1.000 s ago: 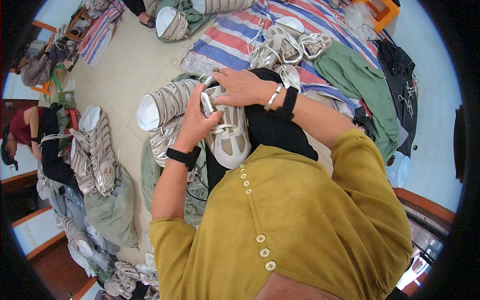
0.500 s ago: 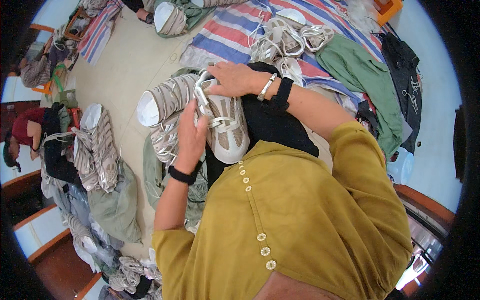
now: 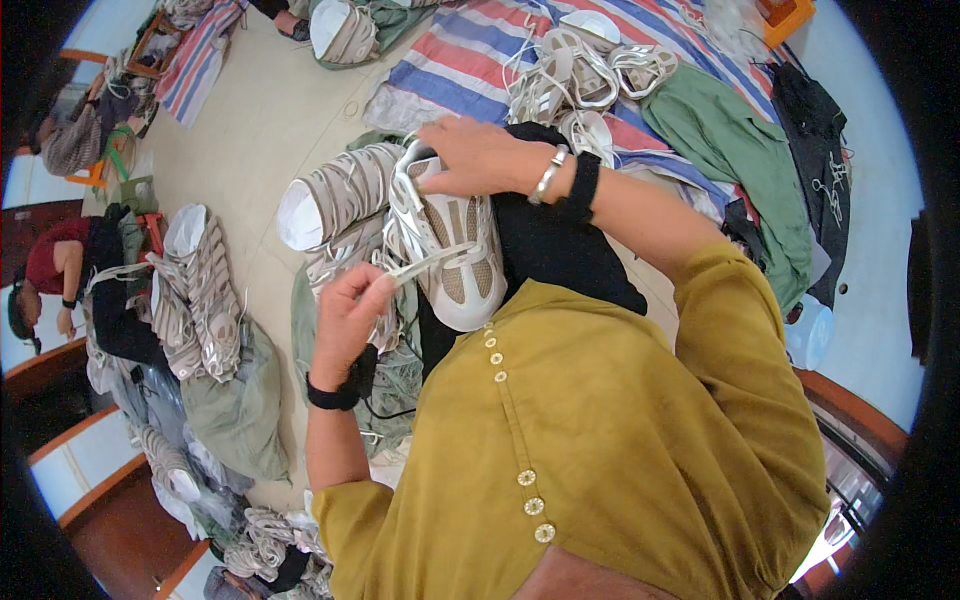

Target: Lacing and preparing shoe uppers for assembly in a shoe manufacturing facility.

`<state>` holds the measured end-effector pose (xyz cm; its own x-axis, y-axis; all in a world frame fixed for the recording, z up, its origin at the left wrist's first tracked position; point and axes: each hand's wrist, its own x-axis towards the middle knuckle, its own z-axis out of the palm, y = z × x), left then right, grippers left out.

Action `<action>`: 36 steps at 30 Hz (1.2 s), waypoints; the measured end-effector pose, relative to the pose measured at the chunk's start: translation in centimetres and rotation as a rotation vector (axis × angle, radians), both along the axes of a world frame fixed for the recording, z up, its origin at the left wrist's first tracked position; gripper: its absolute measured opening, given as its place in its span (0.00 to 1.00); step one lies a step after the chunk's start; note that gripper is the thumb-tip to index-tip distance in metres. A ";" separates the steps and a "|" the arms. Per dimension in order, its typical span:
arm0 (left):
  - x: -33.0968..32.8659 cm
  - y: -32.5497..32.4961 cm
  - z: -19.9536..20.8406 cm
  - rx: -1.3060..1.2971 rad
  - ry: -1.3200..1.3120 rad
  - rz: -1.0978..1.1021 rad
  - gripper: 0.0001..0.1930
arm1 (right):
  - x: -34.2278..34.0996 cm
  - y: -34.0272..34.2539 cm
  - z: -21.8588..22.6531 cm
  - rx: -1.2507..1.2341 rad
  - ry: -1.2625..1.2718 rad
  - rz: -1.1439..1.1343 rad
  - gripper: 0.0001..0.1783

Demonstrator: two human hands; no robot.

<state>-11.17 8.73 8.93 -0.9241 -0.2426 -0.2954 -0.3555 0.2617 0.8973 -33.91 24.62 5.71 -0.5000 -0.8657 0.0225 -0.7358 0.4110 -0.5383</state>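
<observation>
Pinching lace (image 3: 430, 262), left hand (image 3: 352, 312); right hand (image 3: 476, 157) holding shoe (image 3: 465, 285) by opening; uppers (image 3: 345, 200) nested

Pale tiled floor (image 3: 270, 120); bluish-white wall (image 3: 880, 240); orange stool (image 3: 785, 20), probably.

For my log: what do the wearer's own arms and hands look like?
The left hand and right hand are ungloved. Loose mustard-yellow fabric sleeves end around the elbows. A wide black wristband circles the left wrist; another black band circles the right, with a shiny silver-coloured bracelet beside it, nearer the hand.
</observation>
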 end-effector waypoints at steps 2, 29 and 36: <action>-0.7 -0.6 2.2 0.105 0.011 0.022 0.09 | 0.5 0.5 0.2 -0.166 0.078 -0.032 0.25; -0.9 -5.1 8.0 0.124 0.081 0.115 0.09 | -4.1 15.2 13.7 -0.830 -1.188 0.290 0.22; -0.3 -8.4 11.3 -0.001 0.253 0.201 0.08 | -5.9 9.7 18.5 -0.858 -1.132 0.478 0.25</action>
<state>-11.48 0.31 20.24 -0.9018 -0.4277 -0.0619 -0.1657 0.2100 0.9636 -39.79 34.29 24.25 -0.2809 -0.8725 0.3997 0.2542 -0.4692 -0.8457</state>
